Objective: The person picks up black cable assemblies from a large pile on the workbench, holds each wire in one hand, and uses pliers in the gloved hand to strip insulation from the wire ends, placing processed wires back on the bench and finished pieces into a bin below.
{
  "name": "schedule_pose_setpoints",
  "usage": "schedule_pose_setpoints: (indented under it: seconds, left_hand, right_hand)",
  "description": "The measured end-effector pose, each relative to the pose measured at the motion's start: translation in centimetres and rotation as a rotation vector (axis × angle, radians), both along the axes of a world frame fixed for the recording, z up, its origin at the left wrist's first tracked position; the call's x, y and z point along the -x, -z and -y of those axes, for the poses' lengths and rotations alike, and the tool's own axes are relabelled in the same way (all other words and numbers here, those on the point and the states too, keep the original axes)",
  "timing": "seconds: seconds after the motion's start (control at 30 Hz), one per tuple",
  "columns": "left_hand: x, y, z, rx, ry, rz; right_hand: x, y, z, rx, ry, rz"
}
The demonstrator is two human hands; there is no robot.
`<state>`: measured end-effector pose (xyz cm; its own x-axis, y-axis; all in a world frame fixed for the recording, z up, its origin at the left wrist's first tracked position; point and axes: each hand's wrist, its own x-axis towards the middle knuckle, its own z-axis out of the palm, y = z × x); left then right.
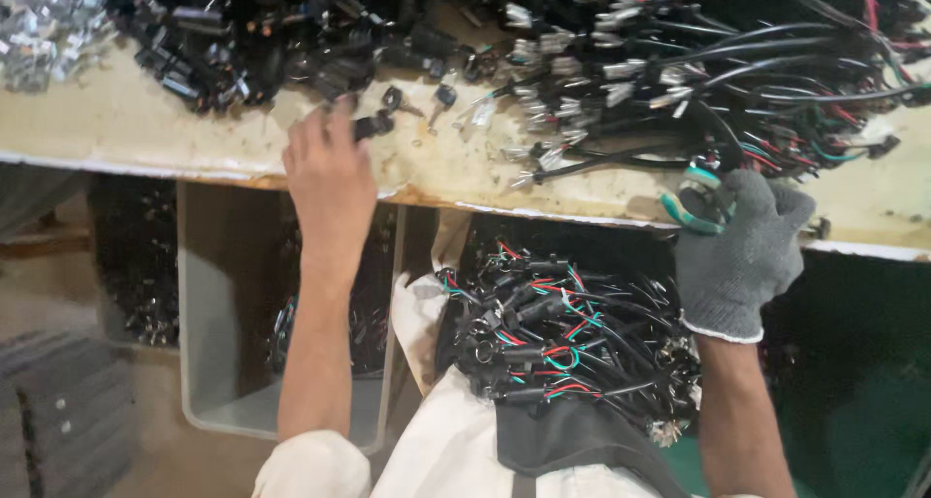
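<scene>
Nearest the person, below the front edge of the workbench [145, 129], a bundle of black wire harnesses [558, 348] with red, green and white leads lies in the lap, on a white cloth [446, 449]. To the left of that bundle, also under the workbench edge, stands a grey plastic bin [208, 362] with small dark parts at its bottom. The right hand [742, 251], in a grey knitted glove, rests at the workbench edge with its fingers closed around a hand tool with teal-and-white grips [700, 199]; the tool's working end is hidden, so its kind cannot be told. The bare left hand [330, 173] lies flat over the workbench edge, well apart from the right, its fingers stretched forward and loosely spread, the fingertips touching a small black switch part [373, 125] on the top. Just beyond that part lie two small keys [441, 98]. Farther back on the workbench a heap of black parts [242, 42] fills the left side, a tangle of black cables with metal connectors [679, 71] the right, and a pile of small silver metal pieces [48, 23] sits at the far left corner.
</scene>
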<state>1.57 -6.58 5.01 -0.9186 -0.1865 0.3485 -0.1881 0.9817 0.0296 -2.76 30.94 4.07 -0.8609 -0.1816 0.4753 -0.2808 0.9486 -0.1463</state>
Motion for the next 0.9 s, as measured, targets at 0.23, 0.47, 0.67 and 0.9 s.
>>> schedule_pose_setpoints:
  seconds: [0.23, 0.47, 0.67, 0.9]
  left_hand:
    - [-1.9, 2.5, -2.4, -1.045, 0.285, -0.433]
    - [-1.3, 0.0, -12.2, -1.582, 0.491, 0.086]
    - [-2.0, -0.2, -13.6, -2.191, 0.541, 0.577]
    - [-1.3, -1.8, -14.6, -1.826, 0.669, 0.553]
  right_hand:
    - [0.0, -0.1, -0.8, -0.058, 0.124, 0.188]
    - [-0.6, -0.9, -1.0, -0.230, 0.021, 0.395]
    - [0.7, -3.9, -1.4, 0.458, -0.111, 0.517]
    - [-2.9, -6.0, -0.4, 0.133, -0.747, 0.428]
